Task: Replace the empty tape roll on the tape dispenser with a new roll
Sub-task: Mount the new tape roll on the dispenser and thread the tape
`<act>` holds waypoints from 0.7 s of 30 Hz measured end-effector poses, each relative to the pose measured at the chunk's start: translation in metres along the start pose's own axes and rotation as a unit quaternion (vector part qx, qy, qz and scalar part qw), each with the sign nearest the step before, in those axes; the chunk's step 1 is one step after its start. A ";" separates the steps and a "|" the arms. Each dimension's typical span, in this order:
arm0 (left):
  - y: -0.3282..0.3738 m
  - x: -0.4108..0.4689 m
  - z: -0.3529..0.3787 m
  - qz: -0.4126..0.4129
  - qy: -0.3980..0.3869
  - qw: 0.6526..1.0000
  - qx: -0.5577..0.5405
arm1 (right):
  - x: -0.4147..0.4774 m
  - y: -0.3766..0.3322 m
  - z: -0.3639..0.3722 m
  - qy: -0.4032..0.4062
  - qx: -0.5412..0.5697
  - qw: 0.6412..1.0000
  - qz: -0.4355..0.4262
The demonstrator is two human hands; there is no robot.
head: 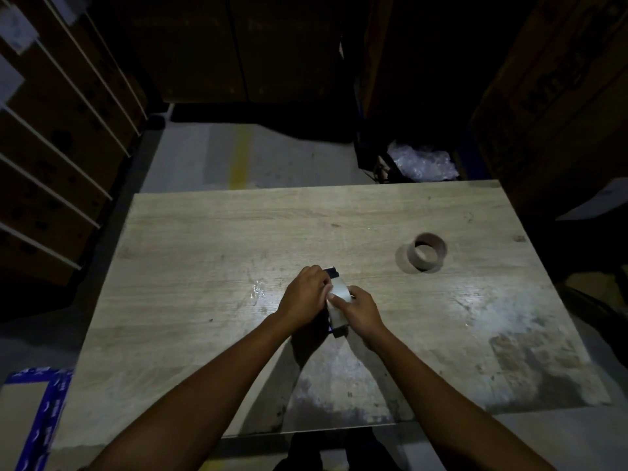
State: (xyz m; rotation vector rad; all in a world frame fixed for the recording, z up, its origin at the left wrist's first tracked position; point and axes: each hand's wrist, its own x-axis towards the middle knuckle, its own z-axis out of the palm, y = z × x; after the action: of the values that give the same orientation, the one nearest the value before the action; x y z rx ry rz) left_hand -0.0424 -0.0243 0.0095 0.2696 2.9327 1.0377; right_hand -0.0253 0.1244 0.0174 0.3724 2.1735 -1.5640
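Observation:
Both of my hands meet at the middle of the wooden table (210,239), held just above its top. My left hand (306,294) grips the dark tape dispenser (331,272) from the left, and only its far end and a dark bit near me show. My right hand (362,309) presses fingers onto the pale, shiny new tape roll (338,294) that sits in the dispenser between the hands. The empty brown cardboard core (426,254) lies on its side to the far right, apart from both hands.
A crumpled scrap of clear tape (258,289) lies on the table left of my hands. Stacked cardboard boxes (57,137) line the left side, more boxes stand at the right, and bubble wrap (421,161) sits behind the table. The scene is dim.

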 end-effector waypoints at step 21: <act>-0.016 0.022 -0.012 -0.024 -0.079 0.993 -0.081 | 0.020 -0.010 -0.001 -0.053 0.006 0.996 0.070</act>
State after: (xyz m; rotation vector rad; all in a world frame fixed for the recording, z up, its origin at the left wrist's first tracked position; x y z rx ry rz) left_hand -0.0679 -0.0402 0.0095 0.2616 2.6839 1.1806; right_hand -0.0475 0.1218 0.0158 0.4264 2.0132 -1.4869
